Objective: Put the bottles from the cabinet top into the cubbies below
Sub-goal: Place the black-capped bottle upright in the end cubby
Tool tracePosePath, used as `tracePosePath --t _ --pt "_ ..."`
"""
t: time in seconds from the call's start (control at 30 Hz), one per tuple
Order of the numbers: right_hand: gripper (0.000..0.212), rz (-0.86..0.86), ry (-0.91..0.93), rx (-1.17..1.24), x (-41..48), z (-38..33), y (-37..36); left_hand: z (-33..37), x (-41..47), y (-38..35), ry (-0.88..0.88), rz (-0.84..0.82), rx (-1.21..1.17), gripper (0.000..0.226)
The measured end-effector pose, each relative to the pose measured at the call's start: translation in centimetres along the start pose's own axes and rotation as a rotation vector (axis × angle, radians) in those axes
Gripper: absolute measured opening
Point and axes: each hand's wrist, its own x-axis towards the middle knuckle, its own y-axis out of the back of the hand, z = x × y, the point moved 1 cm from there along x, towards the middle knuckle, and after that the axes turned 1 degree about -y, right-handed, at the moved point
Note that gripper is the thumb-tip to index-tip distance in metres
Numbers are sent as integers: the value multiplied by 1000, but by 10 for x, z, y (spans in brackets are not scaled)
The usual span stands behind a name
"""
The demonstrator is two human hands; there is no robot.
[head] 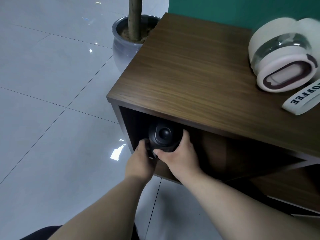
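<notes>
Black bottle point(163, 137) under cabinet top point(199, 75)

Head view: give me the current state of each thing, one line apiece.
Black round-lidded bottle: gripped in both hands, at the mouth of the left cubby.
Left hand: closed on the bottle's left side.
Right hand: closed on the bottle's right side.
Pink and clear plastic bottle: lying on its side on the brown wooden cabinet top, untouched.
Left cubby: open-fronted, dark inside.
</notes>
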Motion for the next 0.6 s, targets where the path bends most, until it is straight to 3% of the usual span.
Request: tracePosePath --t 0.27,0.6 --pt "101 41 -57 10 -4 -2 -6 0 1 3 -3 -22 40 45" --pt "101 -30 -91 -76 -4 5 -5 2 -4 3 -16 -23 28 42"
